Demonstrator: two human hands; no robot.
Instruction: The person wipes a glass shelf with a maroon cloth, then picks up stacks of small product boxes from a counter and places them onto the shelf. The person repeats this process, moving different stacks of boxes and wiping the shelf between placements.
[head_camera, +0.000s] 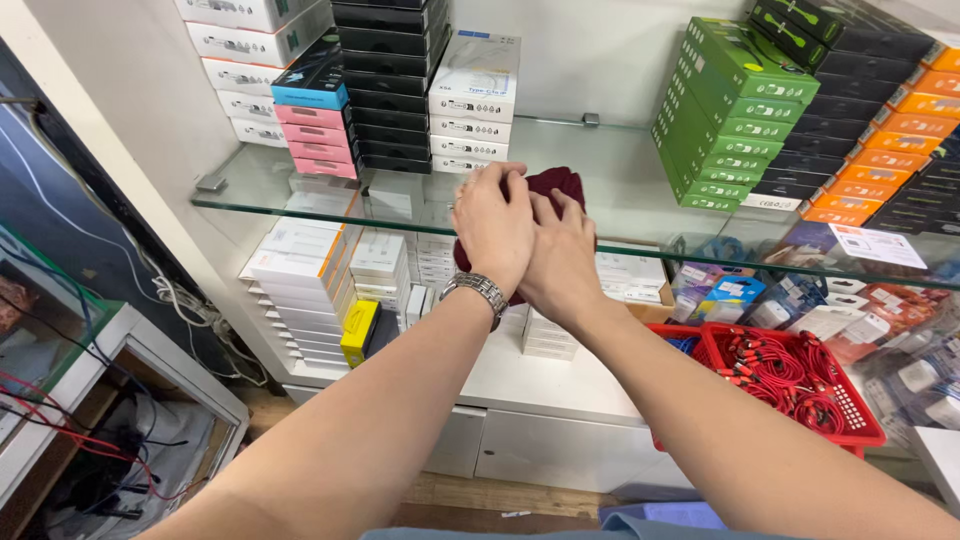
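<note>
Both hands press together on a dark red cloth at the near edge of the glass shelf, the left hand overlapping the right hand. Black boxes stand far left, green boxes far right.

Head cam, one view only – looks down and fwd at a shop shelf unit.

Cam sits above and behind both forearms, which run up from the bottom edge to mid-frame; close range, approx arm's length to the glass shelf. Faces the white back wall, tilted down enough to catch the lower shelf and red basket at right, plus floor and cables at far left. No 2nd view, so no shared area.
</note>
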